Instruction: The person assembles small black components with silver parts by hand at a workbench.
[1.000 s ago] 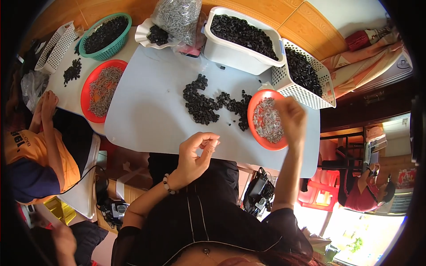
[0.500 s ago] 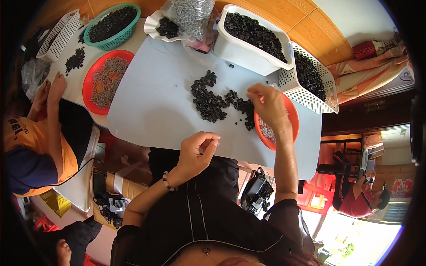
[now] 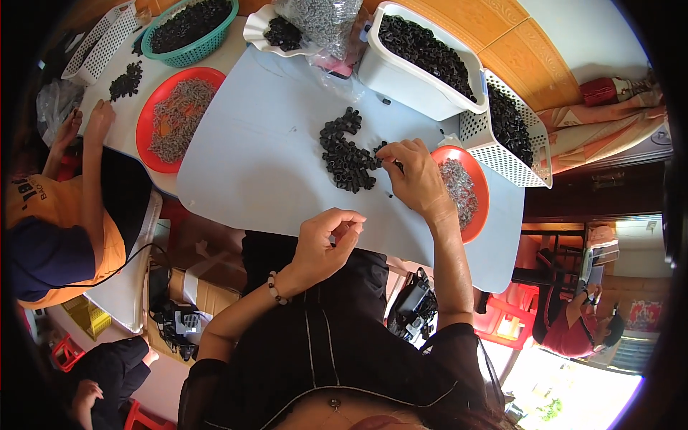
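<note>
My left hand (image 3: 328,242), with a beaded bracelet (image 3: 275,288) at the wrist, hovers at the table's near edge. Its thumb and fingertips are pressed together; whatever they hold is too small or hidden to name. My right hand (image 3: 416,179) reaches over the right end of a pile of small black tube-like pieces (image 3: 344,152). Its thumb and forefinger come together at the pile's edge, and their contents cannot be made out. Beside that hand stands a red dish (image 3: 479,215) with small shiny metal pieces (image 3: 459,188).
Behind the pile are a white tub (image 3: 412,89) and a perforated white basket (image 3: 536,154), both full of black pieces. A bag of metal parts (image 3: 326,25) stands at the back. At left, another person's hands (image 3: 97,122) work near a red plate (image 3: 145,136) and a green basket (image 3: 188,57).
My right hand has moved left and nearer, from above the red dish to the edge of the black pile. My left hand stays nearly in place, fingers still together. The view shifts slightly.
</note>
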A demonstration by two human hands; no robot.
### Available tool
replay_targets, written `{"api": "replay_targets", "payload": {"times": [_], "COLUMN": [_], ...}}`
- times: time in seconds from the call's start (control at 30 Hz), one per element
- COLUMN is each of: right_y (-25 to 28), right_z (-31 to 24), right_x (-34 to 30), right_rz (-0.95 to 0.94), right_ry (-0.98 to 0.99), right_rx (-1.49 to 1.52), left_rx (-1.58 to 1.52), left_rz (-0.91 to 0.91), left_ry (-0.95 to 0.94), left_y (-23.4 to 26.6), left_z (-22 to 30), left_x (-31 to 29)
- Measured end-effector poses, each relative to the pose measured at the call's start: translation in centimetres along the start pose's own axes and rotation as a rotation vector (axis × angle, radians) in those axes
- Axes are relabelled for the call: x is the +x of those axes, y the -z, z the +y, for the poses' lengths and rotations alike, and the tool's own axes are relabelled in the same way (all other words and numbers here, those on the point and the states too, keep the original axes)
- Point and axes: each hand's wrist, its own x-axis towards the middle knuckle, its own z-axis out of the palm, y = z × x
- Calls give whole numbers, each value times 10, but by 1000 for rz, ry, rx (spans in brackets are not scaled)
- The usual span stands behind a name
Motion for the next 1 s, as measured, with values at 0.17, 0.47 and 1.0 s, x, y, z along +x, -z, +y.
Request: {"api": "replay_targets", "payload": {"times": [0.17,0.47,1.0], "right_y": [-8,-14,-29], "right_z": [-5,-5,-38], "right_x": [-6,-16,-99], "right_rz": [-3,110,-63], "right_ry": [12,28,-422], "right_rx": [-22,61,1392], "left_rx": [13,-130,5], "left_rz": [-15,9,-53], "left_ry": [6,64,-269], "left_y": [1,-3,-5], "left_z": [-1,-7,15], "left_x": [0,0,16]}}
